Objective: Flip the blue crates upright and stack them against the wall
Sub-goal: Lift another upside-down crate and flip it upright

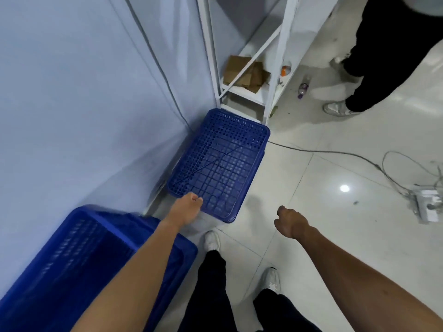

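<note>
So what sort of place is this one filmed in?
Probably a storeroom or back room: blue crates on a tiled floor by the wall, a white metal shelving rack holding cardboard, and a loose power strip.

Two blue crates (219,164), two hands (189,208), one bottle (303,87).

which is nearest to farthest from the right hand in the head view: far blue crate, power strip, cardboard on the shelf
From the right hand:
1. Far blue crate, just to its left, by the wall.
2. Power strip, on the floor at the right edge.
3. Cardboard, on the shelf's low tier, up ahead.
</note>
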`<action>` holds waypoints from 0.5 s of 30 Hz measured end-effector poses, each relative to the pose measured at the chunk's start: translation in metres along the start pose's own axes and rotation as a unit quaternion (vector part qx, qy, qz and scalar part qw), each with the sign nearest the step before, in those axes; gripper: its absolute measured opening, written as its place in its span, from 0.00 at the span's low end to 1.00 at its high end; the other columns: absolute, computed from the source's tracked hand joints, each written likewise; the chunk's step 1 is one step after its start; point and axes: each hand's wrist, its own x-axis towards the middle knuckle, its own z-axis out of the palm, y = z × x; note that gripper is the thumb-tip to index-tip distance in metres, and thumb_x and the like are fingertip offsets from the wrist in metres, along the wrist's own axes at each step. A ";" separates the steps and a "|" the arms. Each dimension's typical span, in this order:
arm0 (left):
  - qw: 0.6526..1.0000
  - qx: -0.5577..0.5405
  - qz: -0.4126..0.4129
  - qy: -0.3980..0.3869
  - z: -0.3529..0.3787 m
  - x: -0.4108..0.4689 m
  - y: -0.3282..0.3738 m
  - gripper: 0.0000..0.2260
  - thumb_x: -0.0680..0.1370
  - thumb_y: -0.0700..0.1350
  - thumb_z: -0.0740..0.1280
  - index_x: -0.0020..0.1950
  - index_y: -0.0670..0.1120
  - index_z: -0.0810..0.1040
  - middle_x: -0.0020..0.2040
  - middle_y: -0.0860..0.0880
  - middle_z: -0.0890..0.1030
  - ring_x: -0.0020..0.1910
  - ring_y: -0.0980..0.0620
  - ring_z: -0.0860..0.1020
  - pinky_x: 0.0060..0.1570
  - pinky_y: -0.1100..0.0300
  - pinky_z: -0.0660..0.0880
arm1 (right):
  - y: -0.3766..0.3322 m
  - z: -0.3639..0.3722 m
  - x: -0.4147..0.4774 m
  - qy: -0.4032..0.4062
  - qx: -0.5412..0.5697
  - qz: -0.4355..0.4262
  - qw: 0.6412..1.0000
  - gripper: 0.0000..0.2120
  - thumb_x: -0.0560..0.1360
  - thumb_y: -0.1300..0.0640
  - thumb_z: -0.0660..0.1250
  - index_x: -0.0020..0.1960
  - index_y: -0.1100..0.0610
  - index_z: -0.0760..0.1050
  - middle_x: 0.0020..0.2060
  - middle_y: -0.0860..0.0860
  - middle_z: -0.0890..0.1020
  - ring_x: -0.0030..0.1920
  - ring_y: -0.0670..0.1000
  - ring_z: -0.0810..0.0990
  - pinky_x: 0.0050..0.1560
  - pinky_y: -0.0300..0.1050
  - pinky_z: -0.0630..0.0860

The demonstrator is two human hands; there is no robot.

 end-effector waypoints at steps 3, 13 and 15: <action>0.998 0.042 0.018 -0.031 -0.016 0.086 -0.012 0.17 0.83 0.54 0.55 0.62 0.43 0.73 0.55 0.42 0.79 0.55 0.41 0.77 0.54 0.49 0.72 | -0.023 0.014 0.056 0.013 0.038 0.035 0.999 0.15 0.78 0.57 0.57 0.61 0.61 0.72 0.59 0.59 0.79 0.58 0.60 0.78 0.50 0.44 0.69; 0.976 0.207 0.055 -0.030 -0.013 0.334 -0.099 0.22 0.84 0.53 0.53 0.77 0.48 0.62 0.69 0.39 0.71 0.61 0.39 0.75 0.56 0.46 0.75 | -0.102 0.096 0.266 0.012 0.146 0.101 0.984 0.16 0.80 0.51 0.58 0.63 0.60 0.71 0.60 0.58 0.79 0.58 0.60 0.78 0.52 0.46 0.71; 0.958 0.282 0.051 -0.034 -0.007 0.375 -0.113 0.27 0.84 0.55 0.53 0.80 0.46 0.53 0.77 0.39 0.59 0.73 0.38 0.64 0.68 0.43 0.68 | -0.111 0.108 0.303 0.065 0.211 0.136 0.966 0.20 0.81 0.49 0.58 0.66 0.61 0.67 0.62 0.60 0.77 0.59 0.62 0.78 0.54 0.50 0.72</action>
